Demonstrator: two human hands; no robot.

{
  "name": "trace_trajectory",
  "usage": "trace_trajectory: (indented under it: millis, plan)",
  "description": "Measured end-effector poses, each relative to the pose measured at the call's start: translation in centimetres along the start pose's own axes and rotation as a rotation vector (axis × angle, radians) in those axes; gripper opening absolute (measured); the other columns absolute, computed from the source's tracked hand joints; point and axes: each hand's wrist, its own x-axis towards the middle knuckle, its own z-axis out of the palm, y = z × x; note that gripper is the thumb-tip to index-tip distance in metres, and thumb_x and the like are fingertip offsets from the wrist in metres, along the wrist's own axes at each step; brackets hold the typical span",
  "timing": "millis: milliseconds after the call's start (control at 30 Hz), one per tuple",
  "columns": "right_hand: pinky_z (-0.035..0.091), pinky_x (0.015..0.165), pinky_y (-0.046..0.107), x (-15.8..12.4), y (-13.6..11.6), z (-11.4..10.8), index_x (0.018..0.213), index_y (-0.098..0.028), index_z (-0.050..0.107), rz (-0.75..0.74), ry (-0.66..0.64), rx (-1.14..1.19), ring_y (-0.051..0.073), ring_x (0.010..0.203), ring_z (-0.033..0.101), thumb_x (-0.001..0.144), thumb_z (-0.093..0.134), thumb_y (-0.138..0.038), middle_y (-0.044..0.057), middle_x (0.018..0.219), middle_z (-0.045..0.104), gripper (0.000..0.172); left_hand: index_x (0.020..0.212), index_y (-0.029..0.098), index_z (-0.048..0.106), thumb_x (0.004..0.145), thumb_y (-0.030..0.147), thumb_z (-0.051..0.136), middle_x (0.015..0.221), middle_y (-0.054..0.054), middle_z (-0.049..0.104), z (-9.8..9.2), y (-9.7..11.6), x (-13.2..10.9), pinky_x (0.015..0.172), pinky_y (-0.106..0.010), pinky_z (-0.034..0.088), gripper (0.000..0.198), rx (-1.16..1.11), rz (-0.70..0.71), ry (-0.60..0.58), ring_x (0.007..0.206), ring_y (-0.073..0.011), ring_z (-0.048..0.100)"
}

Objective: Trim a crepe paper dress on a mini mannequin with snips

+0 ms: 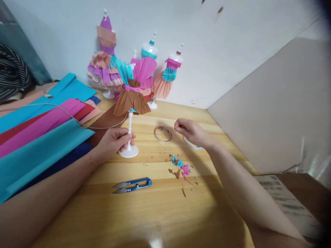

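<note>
My left hand (115, 140) is closed round the white post of a small mannequin stand (128, 148) that wears a brown paper dress (131, 98) with a pink band. My right hand (190, 132) hovers over the table with its fingertips pinched together; what they hold is too small to make out. Just left of it lies a thin tape ring (163, 134). A white ring (191, 144) is partly hidden under my right wrist.
Blue thread snips (132, 185) lie on the wooden table (144, 213) in front. Paper scraps (181, 169) are scattered nearby. Three dressed mannequins (144, 69) stand by the wall. Sheets of coloured crepe paper (38, 137) and a cable lie left. A cardboard box (292, 199) sits right.
</note>
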Motion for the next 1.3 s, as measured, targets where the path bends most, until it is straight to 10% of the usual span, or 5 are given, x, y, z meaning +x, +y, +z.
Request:
trace_trajectory:
  millis: [367, 1300]
  plan:
    - [0.037, 0.067, 0.027, 0.7, -0.4, 3.4, 0.076, -0.017, 0.073, 0.034, -0.023, -0.1, 0.019, 0.078, 0.056, 0.082, 0.051, -0.011, 0.009, 0.081, 0.063, 0.024, 0.081, 0.011, 0.066, 0.075, 0.039, 0.063, 0.064, -0.001, 0.064, -0.1, -0.1, -0.1, 0.04, -0.016, 0.037, 0.028, 0.015, 0.004, -0.013, 0.042, -0.0039, 0.044]
    - [0.044, 0.068, 0.028, -3.1, -2.8, -0.1, 0.099, -0.014, 0.07, 0.002, -0.012, 0.02, 0.018, 0.077, 0.058, 0.088, 0.04, -0.01, 0.011, 0.087, 0.063, 0.032, 0.078, 0.011, 0.067, 0.076, 0.038, 0.063, 0.058, 0.0, 0.061, -0.1, -0.3, 0.0, 0.04, -0.016, 0.035, 0.027, 0.049, 0.022, -0.012, 0.04, -0.0039, 0.043]
